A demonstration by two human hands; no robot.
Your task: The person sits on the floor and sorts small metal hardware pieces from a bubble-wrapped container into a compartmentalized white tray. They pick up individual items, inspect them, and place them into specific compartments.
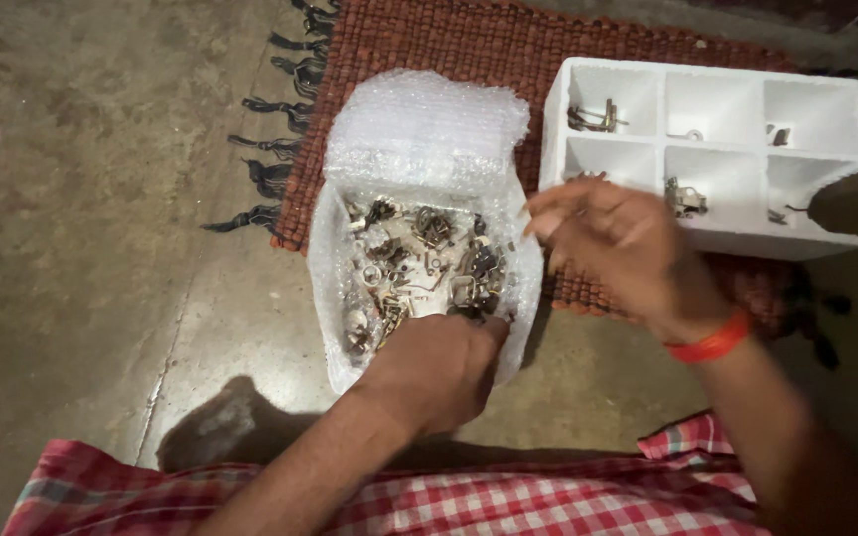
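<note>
A sheet of clear bubble wrap [419,129] lies on the floor with a pile of small metal parts [419,263] in its hollow. My left hand [439,372] rests at the near edge of the wrap, fingers curled down into the parts; what they pinch is hidden. My right hand [618,248] hovers between the wrap and a white foam tray [712,74], fingers bunched together, with perhaps a tiny piece at the fingertips. The tray has several compartments, and a few metal pieces [593,119] lie in them.
A reddish-brown woven mat [508,45] with dark fringe lies under the tray and the far part of the wrap. Bare concrete floor [91,199] spreads to the left. A red-and-white checked cloth [548,496] covers my lap at the bottom. A red band circles my right wrist.
</note>
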